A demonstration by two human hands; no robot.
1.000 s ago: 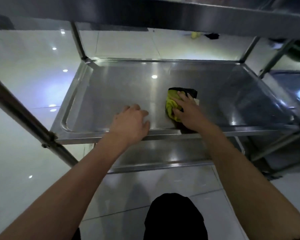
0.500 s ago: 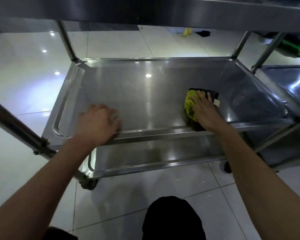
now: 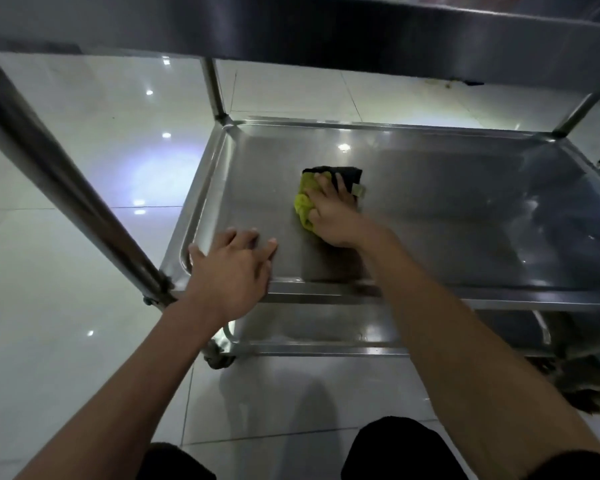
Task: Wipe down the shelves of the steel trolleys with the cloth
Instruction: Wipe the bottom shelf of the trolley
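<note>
Cloth: crumpled, yellow-green over black, pale tag at one edge.
Right hand: flat fingers pressing cloth onto middle shelf.
Left hand: spread open, resting on shelf's near rim.

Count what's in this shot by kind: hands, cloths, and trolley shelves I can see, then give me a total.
Hands: 2, left hand and right hand
Cloths: 1, cloth
Shelves: 3, top shelf, middle shelf, bottom shelf
Total: 6
</note>
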